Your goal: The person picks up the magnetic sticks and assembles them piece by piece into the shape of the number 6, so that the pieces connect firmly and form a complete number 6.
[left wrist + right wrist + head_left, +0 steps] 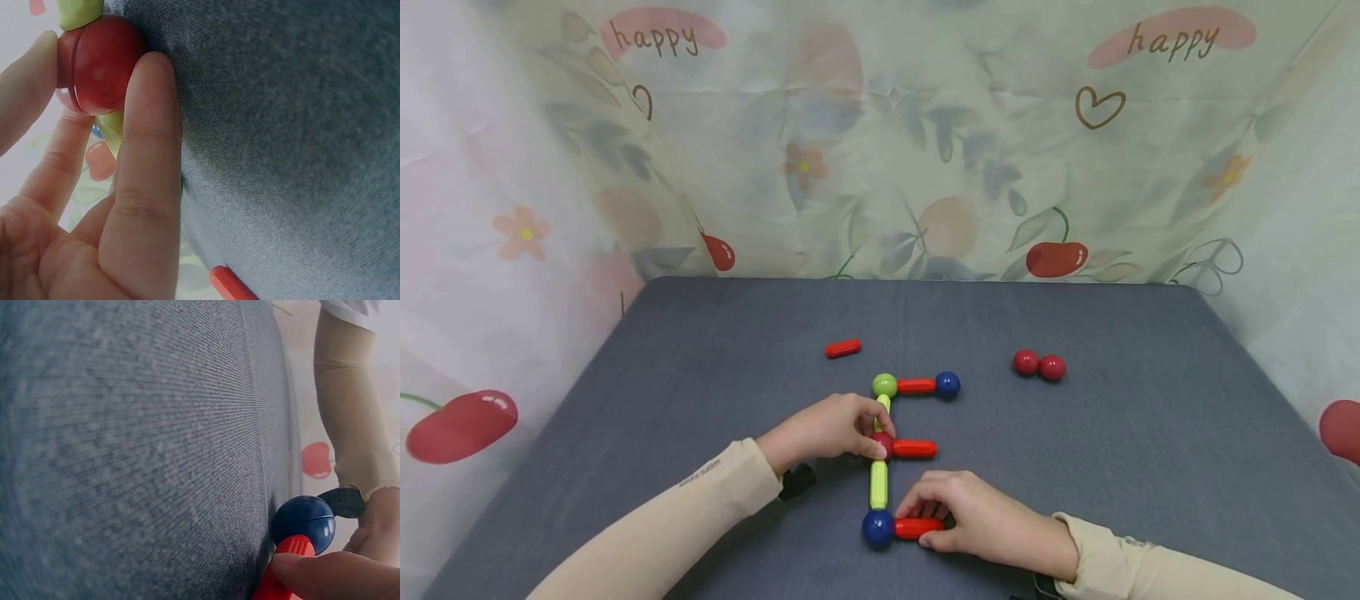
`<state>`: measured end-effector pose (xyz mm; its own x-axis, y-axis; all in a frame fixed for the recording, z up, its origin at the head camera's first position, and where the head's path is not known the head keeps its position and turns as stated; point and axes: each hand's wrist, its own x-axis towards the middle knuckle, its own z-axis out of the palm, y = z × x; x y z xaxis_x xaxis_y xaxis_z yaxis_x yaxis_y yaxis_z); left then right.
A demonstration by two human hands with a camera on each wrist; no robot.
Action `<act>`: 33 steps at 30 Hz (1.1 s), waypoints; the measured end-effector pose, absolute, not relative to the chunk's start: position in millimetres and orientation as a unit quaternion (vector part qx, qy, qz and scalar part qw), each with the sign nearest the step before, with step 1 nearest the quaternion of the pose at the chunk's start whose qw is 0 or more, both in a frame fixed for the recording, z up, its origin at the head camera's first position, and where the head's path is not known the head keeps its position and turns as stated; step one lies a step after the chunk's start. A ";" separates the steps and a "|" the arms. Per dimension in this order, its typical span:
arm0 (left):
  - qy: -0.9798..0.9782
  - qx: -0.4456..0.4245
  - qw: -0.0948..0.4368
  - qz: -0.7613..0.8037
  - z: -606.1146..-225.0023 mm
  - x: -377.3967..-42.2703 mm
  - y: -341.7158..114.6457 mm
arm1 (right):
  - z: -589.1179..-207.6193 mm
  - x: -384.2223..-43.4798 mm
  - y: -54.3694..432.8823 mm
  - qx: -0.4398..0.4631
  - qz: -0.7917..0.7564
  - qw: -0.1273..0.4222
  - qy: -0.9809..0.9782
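My left hand [838, 427] pinches a red ball [109, 62] between thumb and fingers. This ball sits mid-way along an upright line of two yellow-green rods [879, 485]. At the far end of that line is a green ball [885, 385], from which a red rod leads right to a blue ball [948, 385]. Another red rod [916, 449] sticks out right of the held ball. At the near end is a second blue ball [304, 524]. My right hand [981, 515] grips a red rod [917, 528] whose left end meets that near blue ball.
Two loose red balls [1040, 365] lie side by side on the dark grey table [1135, 400], to the right. A loose red rod [843, 348] lies beyond the left hand. A printed curtain [880, 167] hangs behind and along both sides.
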<state>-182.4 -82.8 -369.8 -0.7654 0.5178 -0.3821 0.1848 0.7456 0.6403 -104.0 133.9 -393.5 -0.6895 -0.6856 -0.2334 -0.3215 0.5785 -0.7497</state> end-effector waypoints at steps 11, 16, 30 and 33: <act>0.890 0.195 0.284 0.300 -371.2 -183.6 -83.3 | -380.6 -111.1 148.0 -0.277 -0.371 0.228 0.856; 0.890 0.192 0.285 0.301 -370.8 -182.7 -82.5 | -364.4 -125.5 166.1 -0.252 -0.372 0.140 0.882; 0.887 0.194 0.285 0.307 -372.3 -182.2 -84.4 | -354.1 -166.4 237.1 -0.103 -0.367 0.006 0.925; 0.887 0.195 0.285 0.308 -371.8 -182.3 -84.3 | -355.5 -173.2 249.9 -0.075 -0.364 0.005 0.928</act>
